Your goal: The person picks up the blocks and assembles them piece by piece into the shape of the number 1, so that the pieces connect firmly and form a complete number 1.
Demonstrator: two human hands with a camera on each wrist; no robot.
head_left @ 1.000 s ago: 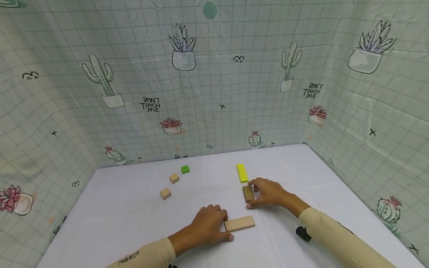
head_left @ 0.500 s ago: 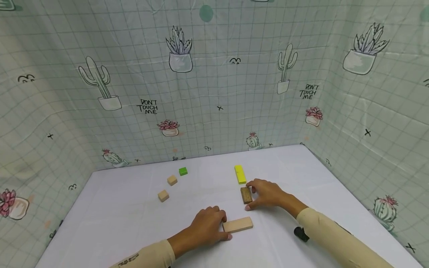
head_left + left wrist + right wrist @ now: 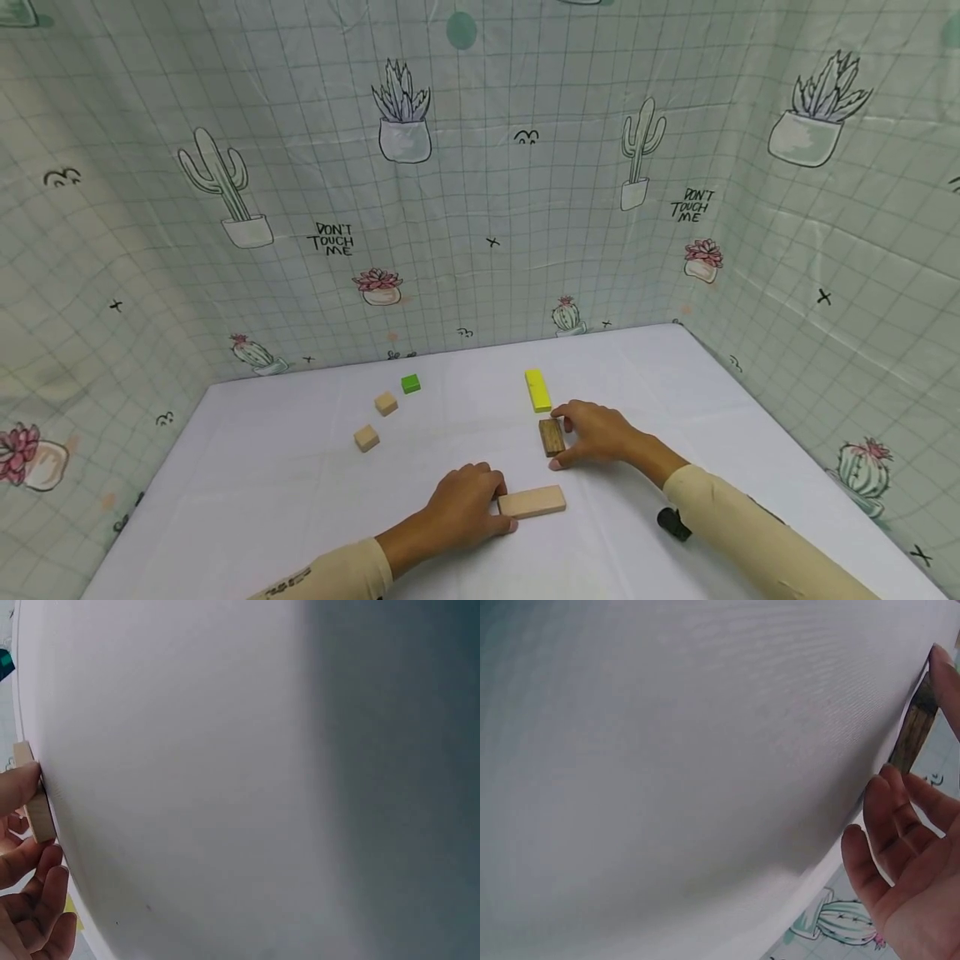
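In the head view my left hand (image 3: 467, 502) is at the left end of a pale wooden block (image 3: 532, 502) lying flat on the table. Its index fingertip is at the block's far corner and its thumb just off the near edge. In the left wrist view the thumb overlaps this pale block (image 3: 37, 814). Farther right, my right hand (image 3: 597, 433) spans a short dark brown wooden block (image 3: 552, 437), index finger beyond its far end and thumb below its near end. A small gap shows between the thumb and the brown block (image 3: 915, 735) in the right wrist view.
A yellow block (image 3: 537, 391) lies behind the brown one. Two small pale cubes (image 3: 366, 437) and a green block (image 3: 410, 383) sit at the left back. A black object (image 3: 673, 524) shows at the right sleeve. Patterned cloth walls (image 3: 465, 192) enclose the white table (image 3: 285, 467).
The head view has shifted slightly since the oldest frame. Both hands and all the blocks keep their places relative to each other.
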